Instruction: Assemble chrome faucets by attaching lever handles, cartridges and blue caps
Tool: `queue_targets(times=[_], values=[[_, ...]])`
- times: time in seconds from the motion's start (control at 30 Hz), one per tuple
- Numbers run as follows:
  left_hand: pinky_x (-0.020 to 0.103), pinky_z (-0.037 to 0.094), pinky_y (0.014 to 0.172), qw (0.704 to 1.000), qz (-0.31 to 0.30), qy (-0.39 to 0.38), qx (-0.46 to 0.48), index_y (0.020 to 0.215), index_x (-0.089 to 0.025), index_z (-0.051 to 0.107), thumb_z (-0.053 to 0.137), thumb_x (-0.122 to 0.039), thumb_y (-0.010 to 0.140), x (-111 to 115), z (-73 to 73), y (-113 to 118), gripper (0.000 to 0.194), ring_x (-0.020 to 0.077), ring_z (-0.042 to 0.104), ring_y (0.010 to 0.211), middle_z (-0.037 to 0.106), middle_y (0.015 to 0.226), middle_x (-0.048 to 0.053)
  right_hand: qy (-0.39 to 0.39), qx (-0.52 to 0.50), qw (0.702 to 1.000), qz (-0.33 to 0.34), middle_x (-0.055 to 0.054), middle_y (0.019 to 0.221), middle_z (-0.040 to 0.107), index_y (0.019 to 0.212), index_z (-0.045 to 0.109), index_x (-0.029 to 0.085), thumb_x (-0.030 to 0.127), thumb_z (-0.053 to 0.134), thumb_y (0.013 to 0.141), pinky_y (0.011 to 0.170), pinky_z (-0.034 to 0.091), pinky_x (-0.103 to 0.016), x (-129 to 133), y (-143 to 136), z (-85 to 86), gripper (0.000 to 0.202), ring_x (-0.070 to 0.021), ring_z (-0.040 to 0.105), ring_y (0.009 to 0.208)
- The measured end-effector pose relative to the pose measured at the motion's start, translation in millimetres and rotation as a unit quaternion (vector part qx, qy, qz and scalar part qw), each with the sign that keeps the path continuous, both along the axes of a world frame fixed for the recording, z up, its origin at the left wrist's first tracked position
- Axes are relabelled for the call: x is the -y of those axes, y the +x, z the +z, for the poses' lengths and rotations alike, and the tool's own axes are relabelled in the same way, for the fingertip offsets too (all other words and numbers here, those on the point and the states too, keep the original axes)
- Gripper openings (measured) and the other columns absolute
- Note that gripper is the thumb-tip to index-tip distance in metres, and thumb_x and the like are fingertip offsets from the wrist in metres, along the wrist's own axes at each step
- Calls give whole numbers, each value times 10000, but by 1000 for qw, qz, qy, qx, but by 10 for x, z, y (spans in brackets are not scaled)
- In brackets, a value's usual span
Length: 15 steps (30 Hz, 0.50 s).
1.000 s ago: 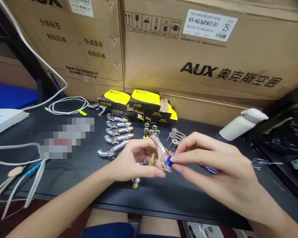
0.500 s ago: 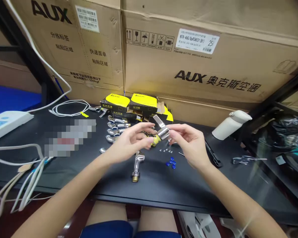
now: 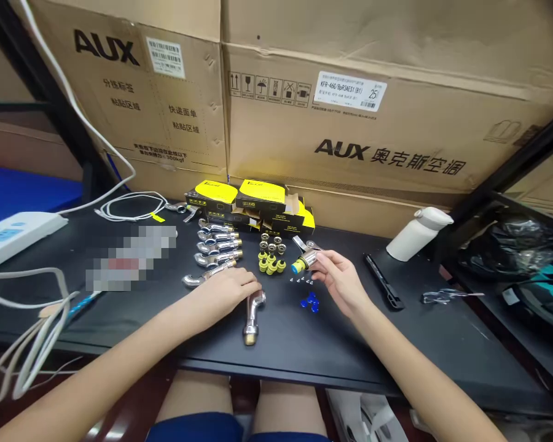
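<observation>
In my right hand (image 3: 343, 285) is a chrome lever handle (image 3: 309, 256), pinched between thumb and fingers. A yellow valve cartridge with a blue end (image 3: 299, 266) sits in its base, pointing left. My left hand (image 3: 228, 291) is bent over the upper end of a chrome faucet body (image 3: 252, 322), its fingers held together; their tips are partly hidden. This faucet body lies with its brass-coloured threaded end toward me. Left of it, several chrome faucet bodies (image 3: 217, 247) lie in a row. Yellow cartridges (image 3: 271, 265) stand in a cluster behind, with chrome rings (image 3: 271, 248) beyond.
Small screws (image 3: 300, 280) and blue caps (image 3: 310, 302) lie near my right hand. Yellow-black boxes (image 3: 260, 199) are stacked at the back against large cartons (image 3: 276, 141). Rightward are a black tool (image 3: 382, 282) and a white bottle (image 3: 417, 236); leftward, a power strip (image 3: 23, 236) and cables.
My left hand has left the lever handle and moved down and left to the faucet body. The right hand keeps the handle, now turned so the blue cartridge end shows.
</observation>
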<state>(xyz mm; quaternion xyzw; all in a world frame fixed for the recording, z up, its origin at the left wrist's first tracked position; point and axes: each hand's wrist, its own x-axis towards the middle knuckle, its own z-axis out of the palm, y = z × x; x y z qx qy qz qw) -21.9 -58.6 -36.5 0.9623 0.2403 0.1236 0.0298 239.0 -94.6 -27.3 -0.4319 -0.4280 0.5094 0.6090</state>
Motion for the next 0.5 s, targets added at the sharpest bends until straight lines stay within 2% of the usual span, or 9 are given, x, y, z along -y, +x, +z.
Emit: queue_targets(times=[0.07, 0.17, 0.27, 0.33, 0.4, 0.47, 0.5], values=[[304, 473, 790, 999, -3, -35, 21, 1030, -165, 642, 384, -165, 956, -5, 77, 5, 268, 195, 600, 889, 635, 994, 88, 1, -11, 1000, 2, -41, 878, 709, 875, 698, 177, 380, 753, 740, 596, 517, -204, 1, 23, 3, 250, -122, 649, 743], [280, 473, 773, 989, -8, -130, 75, 1016, -171, 641, 406, -194, 950, -18, 227, 13, 245, 165, 598, 840, 608, 999, 76, -1, -31, 1000, -3, -32, 866, 708, 888, 689, 186, 393, 760, 729, 590, 503, -200, -4, 65, 21, 270, -122, 650, 747], [275, 497, 762, 955, -38, -263, 128, 961, -179, 675, 563, -262, 879, -109, 344, 81, 161, 163, 605, 840, 626, 958, 64, -5, -51, 999, -9, -27, 875, 706, 882, 685, 193, 384, 765, 723, 582, 495, -196, -3, 87, 46, 261, -124, 647, 749], [260, 519, 710, 903, -69, -400, 145, 924, -163, 686, 690, -295, 781, -213, 376, 169, 195, 162, 619, 814, 650, 922, 62, -5, -60, 998, -8, -29, 866, 702, 877, 683, 193, 374, 764, 723, 574, 493, -198, 2, 85, 58, 251, -127, 643, 742], [247, 517, 637, 822, -89, -542, 149, 915, -131, 684, 744, -293, 729, -321, 367, 273, 254, 133, 614, 680, 670, 824, 56, -5, -62, 998, 1, -36, 869, 700, 874, 683, 189, 366, 760, 730, 562, 491, -198, 8, 74, 61, 241, -130, 638, 741], [235, 504, 632, 758, -75, -624, 173, 887, -115, 698, 782, -265, 689, -405, 329, 367, 263, 122, 610, 663, 683, 783, 50, -1, -56, 998, 6, -43, 882, 696, 872, 687, 183, 361, 756, 738, 556, 494, -199, 13, 65, 58, 233, -131, 633, 745], [228, 498, 640, 737, -64, -645, 192, 879, -112, 702, 792, -252, 677, -431, 305, 401, 261, 117, 610, 673, 688, 785, 48, 1, -50, 999, 6, -47, 890, 695, 872, 690, 180, 358, 754, 742, 558, 498, -199, 15, 63, 54, 229, -131, 630, 749]])
